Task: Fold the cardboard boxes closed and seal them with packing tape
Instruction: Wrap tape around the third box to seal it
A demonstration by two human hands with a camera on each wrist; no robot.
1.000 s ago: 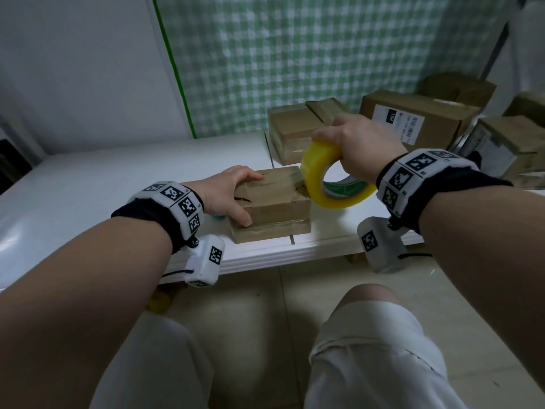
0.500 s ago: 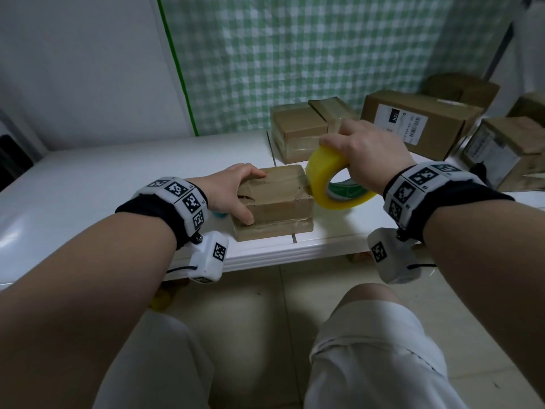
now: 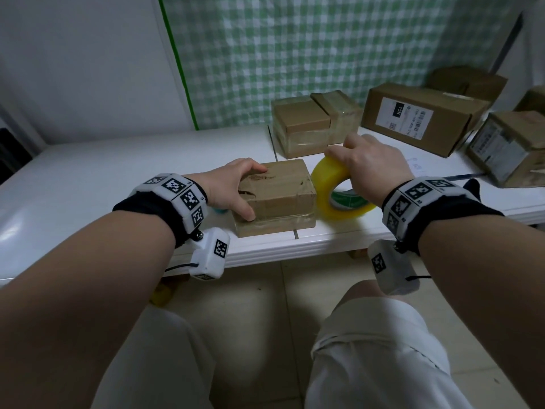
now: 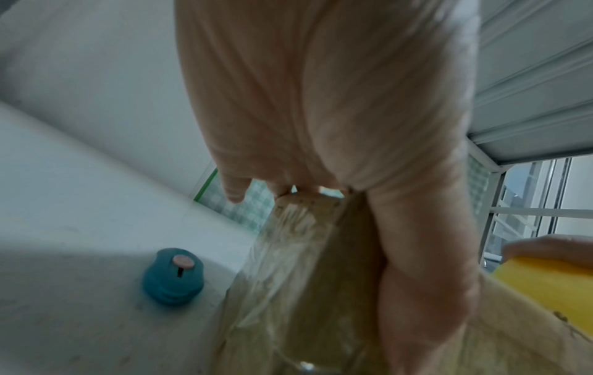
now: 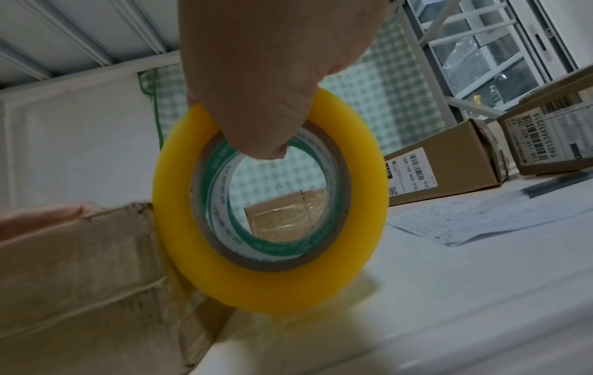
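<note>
A small closed cardboard box (image 3: 275,199) lies near the front edge of the white table (image 3: 88,178). My left hand (image 3: 233,190) grips its left end, fingers over the top and thumb on the near side; the left wrist view shows the box (image 4: 289,291) under the palm. My right hand (image 3: 368,169) holds a yellow roll of packing tape (image 3: 333,187), fingers hooked through its core. In the right wrist view the roll (image 5: 269,203) stands upright against the right end of the box (image 5: 80,266), just above the table.
A small teal object (image 4: 173,276) sits on the table left of the box. Taped boxes (image 3: 312,125) stand behind; a labelled box (image 3: 418,116) and more boxes (image 3: 513,146) at the right. A paper sheet (image 5: 481,220) lies beside them. My knees are below the table edge.
My right hand has lowered the tape roll from above the box's right top edge down along its right end towards the table. The left hand keeps its hold on the box.
</note>
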